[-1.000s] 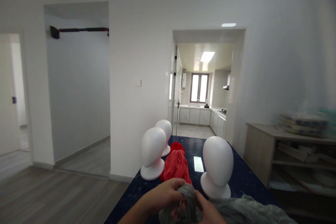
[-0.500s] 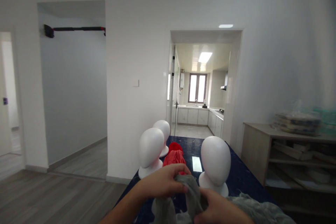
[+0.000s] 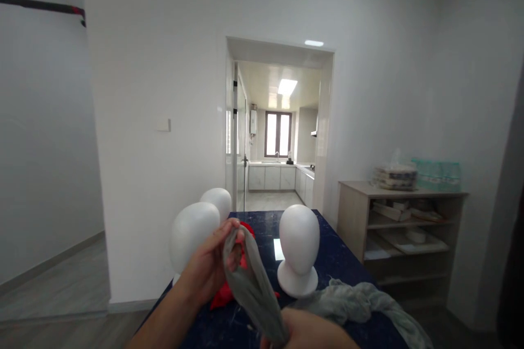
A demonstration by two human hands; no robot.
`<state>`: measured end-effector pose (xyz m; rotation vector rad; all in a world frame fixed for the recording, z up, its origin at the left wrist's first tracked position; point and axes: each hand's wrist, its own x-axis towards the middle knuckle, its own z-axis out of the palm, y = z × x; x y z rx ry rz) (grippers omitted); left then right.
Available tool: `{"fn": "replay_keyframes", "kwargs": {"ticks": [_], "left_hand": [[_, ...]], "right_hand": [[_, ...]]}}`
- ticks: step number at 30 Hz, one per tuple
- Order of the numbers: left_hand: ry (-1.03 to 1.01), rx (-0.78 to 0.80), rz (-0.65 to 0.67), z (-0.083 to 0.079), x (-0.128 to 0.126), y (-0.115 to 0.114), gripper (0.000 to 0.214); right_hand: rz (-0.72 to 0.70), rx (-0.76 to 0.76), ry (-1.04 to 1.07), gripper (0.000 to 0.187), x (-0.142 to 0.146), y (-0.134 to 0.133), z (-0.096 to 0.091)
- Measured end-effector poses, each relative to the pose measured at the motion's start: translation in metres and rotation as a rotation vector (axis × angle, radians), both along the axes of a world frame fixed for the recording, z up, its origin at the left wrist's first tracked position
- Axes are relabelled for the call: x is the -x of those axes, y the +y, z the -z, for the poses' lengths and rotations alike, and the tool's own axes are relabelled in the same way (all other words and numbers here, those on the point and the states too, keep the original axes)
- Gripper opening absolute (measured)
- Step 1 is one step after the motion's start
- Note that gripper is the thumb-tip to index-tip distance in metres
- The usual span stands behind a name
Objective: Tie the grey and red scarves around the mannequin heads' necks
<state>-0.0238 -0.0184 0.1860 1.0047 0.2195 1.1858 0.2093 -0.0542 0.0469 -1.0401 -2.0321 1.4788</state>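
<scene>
Head view: left hand (image 3: 207, 270) pinches the grey scarf's (image 3: 254, 289) upper end, right hand (image 3: 311, 332) grips lower, stretching it diagonally above the table (image 3: 347, 262).

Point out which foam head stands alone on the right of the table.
The head right of the red cloth; the other two heads stand together on the left.

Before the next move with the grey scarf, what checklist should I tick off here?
1. Left hand pinching the grey scarf at its upper end: ok.
2. Right hand gripping the scarf lower down: ok.
3. Scarf stretched between both hands: ok.
4. Nearest white mannequin head upright and bare: ok.
5. Scarf tail lying on the dark blue table, free of snags: cannot tell.
6. Red cloth clear of the scarf: cannot tell.
</scene>
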Motion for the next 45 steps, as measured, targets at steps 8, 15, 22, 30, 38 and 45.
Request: {"fn": "replay_keyframes", "kwargs": {"ticks": [8, 15, 22, 30, 38, 45], "left_hand": [[0.181, 0.066, 0.06, 0.02, 0.018, 0.031, 0.033], [1.039, -0.591, -0.18, -0.011, -0.019, 0.008, 0.05], [1.093, -0.633, -0.505, -0.033, -0.039, 0.001, 0.025], [0.296, -0.113, -0.097, -0.042, -0.032, 0.017, 0.032], [-0.336, 0.04, 0.098, -0.093, 0.013, 0.018, 0.038], [-0.186, -0.127, 0.06, -0.091, 0.024, 0.01, 0.037]], "right_hand": [[0.177, 0.126, 0.069, 0.029, -0.154, 0.004, -0.112], [0.265, -0.059, -0.19, 0.041, -0.191, -0.015, -0.221], [0.299, -0.016, -0.134, 0.045, -0.2, -0.016, -0.213], [0.295, 0.114, 0.209, 0.053, -0.192, -0.006, -0.168], [0.09, 0.275, 0.174, 0.047, -0.126, 0.008, -0.143], [0.134, -0.059, -0.041, 0.03, -0.076, 0.014, -0.101]]}}
